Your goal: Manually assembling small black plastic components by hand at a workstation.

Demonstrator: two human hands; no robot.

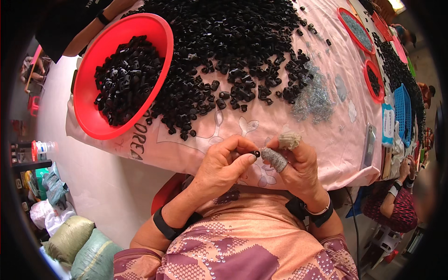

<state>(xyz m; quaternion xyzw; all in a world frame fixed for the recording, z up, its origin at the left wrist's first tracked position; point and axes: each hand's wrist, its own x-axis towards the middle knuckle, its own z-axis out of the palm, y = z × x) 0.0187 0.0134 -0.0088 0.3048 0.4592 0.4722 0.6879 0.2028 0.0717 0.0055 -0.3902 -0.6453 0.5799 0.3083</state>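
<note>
Pinched between thumb and forefinger of the left hand (223,163), a small black plastic ring-shaped part (256,153) sits just off the near edge of the surface, held up close where it can be seen and worked. Right hand (298,165) meets it from the other side: its forefinger, wrapped in a grey cloth finger cot (274,159), presses against the part, and a second wrapped fingertip stands above. Whether that grip truly closes on the part or only steadies it is hard to tell, since the piece is tiny. Both wrists wear dark bands.

Just beyond, the pink printed cloth-covered surface (326,140) carries a big loose heap of black plastic parts (233,51), within easy reach. Left of it a round red plastic basin (86,100) lies tilted, holding more of them. A small pile of shiny metal bits (313,97) lies right of the heap. Farther along sit smaller red trays (373,79) and a blue perforated basket (403,109).
</note>
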